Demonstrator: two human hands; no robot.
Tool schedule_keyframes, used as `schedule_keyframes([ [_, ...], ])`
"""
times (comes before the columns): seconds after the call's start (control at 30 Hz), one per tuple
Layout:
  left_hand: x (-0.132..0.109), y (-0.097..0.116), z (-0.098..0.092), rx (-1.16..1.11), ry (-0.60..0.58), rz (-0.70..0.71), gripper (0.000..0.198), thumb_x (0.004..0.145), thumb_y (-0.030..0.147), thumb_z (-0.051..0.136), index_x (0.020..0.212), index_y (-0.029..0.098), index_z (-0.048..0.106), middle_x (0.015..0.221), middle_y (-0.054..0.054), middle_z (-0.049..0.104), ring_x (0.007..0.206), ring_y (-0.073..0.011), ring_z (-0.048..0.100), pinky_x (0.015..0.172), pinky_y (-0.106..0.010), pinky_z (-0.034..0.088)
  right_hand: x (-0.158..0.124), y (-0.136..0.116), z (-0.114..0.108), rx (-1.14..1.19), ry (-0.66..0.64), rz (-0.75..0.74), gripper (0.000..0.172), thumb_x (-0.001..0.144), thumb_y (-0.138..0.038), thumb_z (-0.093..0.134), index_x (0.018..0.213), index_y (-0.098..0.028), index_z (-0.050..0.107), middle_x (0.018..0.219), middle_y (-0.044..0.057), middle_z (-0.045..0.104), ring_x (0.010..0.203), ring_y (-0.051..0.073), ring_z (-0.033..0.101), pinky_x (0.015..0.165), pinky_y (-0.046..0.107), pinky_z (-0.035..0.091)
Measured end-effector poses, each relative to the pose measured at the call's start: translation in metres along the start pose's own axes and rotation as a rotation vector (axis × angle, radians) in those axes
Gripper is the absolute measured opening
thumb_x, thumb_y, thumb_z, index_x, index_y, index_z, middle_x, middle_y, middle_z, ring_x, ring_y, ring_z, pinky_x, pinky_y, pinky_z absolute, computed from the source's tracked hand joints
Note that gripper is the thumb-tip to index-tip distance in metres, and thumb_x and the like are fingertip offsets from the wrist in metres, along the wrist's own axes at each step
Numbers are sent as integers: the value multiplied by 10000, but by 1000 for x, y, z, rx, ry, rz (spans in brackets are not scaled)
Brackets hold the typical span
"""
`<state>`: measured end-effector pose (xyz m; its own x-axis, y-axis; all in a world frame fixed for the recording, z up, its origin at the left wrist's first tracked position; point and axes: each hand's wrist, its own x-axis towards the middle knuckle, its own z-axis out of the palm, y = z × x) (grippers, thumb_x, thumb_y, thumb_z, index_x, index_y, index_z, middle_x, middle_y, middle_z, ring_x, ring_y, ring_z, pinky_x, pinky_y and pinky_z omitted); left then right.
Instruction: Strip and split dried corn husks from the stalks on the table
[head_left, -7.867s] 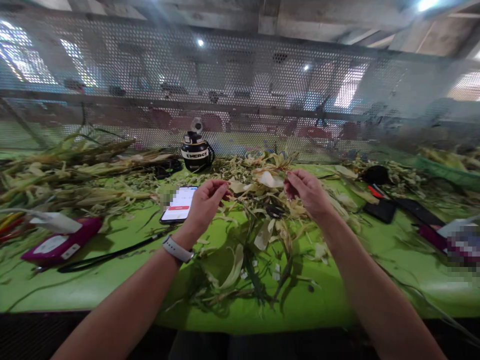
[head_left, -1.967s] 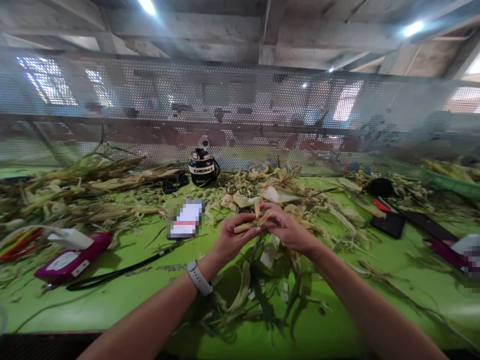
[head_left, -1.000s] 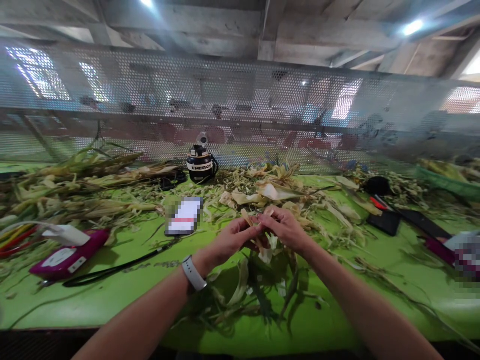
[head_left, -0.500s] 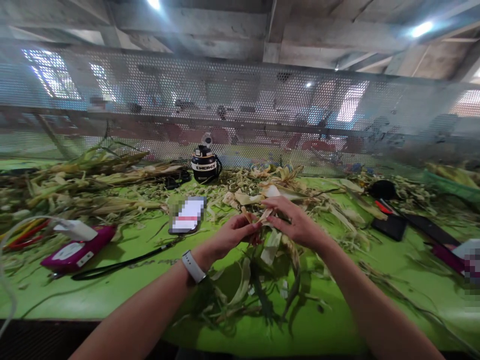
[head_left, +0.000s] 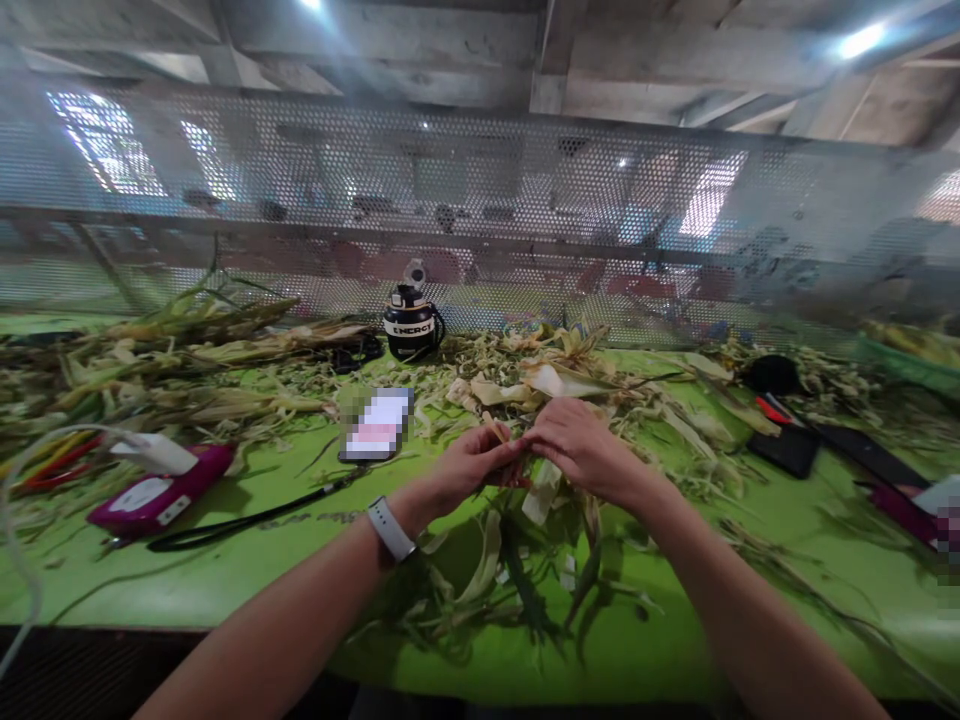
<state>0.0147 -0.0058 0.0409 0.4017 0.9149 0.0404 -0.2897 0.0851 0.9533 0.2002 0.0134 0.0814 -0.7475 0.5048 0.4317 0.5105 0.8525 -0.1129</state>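
Note:
My left hand (head_left: 474, 464), with a white watch band (head_left: 391, 528) on its wrist, is closed in a pinch on a thin tan corn husk strip (head_left: 495, 428). Its tip sticks up above the thumb. My right hand (head_left: 583, 446) meets it from the right, thumb and fingers pinched together at the same spot; the husk between the fingertips is mostly hidden. Below the hands a wide pale husk piece (head_left: 538, 494) hangs down. Green and tan husk leaves (head_left: 489, 555) lie on the green table (head_left: 645, 670) under my wrists.
A phone (head_left: 377, 424) with a black strap lies left of my hands. A black jug (head_left: 409, 325) stands behind. Farther left are a purple power strip (head_left: 161, 495) and a husk pile (head_left: 247, 340). A black wallet-like item (head_left: 784, 450) lies right. A perforated screen (head_left: 495, 190) closes the back.
My right hand's fingers, more spread before, have drawn together against my left fingertips. The pale strip seen between the hands is now mostly covered. My left hand stays nearly in place.

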Motion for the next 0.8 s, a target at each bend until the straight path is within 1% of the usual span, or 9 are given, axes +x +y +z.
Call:
schedule_keyframes([
  [0.17,0,1,-2,54,-31,-24,407,630,450,750,707,148,489,593,52,541,518,-59,505,519,-202,404,-1,0,5,37,-85,67,161,895,-202,460,912,-178,619,837,73,631,793,191,551,704,304,408],
  [0.27,1,1,-4,111,-80,-5,392,662,453,724,742,155,483,584,50,544,513,-63,501,504,-197,381,-1,-1,5,53,-128,60,171,889,-187,461,909,-181,630,861,72,662,813,189,576,728,302,421],
  [0.4,2,4,-7,239,-73,25,482,727,437,670,1065,158,469,686,28,587,596,-102,562,563,-224,430,0,-4,5,85,-119,75,188,874,-140,441,871,-164,627,848,80,660,794,186,579,729,302,425],
  [0.47,2,8,-8,370,2,113,580,780,436,610,1236,156,387,763,-4,613,691,-133,598,652,-264,468,1,-5,5,99,-76,113,183,872,-143,434,848,-161,614,813,75,643,762,176,568,704,289,422],
  [0.53,1,13,-11,542,123,301,653,789,410,606,1326,167,324,908,-52,631,871,-173,609,800,-319,469,1,-5,7,115,-26,155,164,869,-157,438,854,-161,601,796,67,631,736,169,557,672,276,415],
  [0.6,0,17,-13,729,186,502,675,762,366,649,1341,193,348,1115,-98,598,1077,-210,546,947,-365,407,1,-3,9,119,10,180,148,864,-167,446,859,-160,593,788,65,625,720,169,552,649,272,408],
  [0.67,0,18,-15,888,136,616,554,759,329,658,1264,198,474,1218,-115,563,1162,-225,496,1007,-380,364,0,-1,11,112,38,164,151,868,-175,440,851,-160,589,792,69,625,729,173,553,657,276,409],
  [0.73,0,16,-15,991,63,647,370,788,304,625,1136,182,588,1194,-126,590,1141,-226,517,994,-380,386,0,0,15,98,62,125,164,878,-184,428,845,-159,587,812,80,629,761,180,557,691,285,415],
  [0.8,1,14,-15,1046,50,663,282,806,293,601,1059,170,630,1143,-135,619,1105,-225,544,967,-378,414,-1,0,17,88,81,95,177,889,-194,417,851,-160,586,829,86,634,784,183,557,714,288,417],
])
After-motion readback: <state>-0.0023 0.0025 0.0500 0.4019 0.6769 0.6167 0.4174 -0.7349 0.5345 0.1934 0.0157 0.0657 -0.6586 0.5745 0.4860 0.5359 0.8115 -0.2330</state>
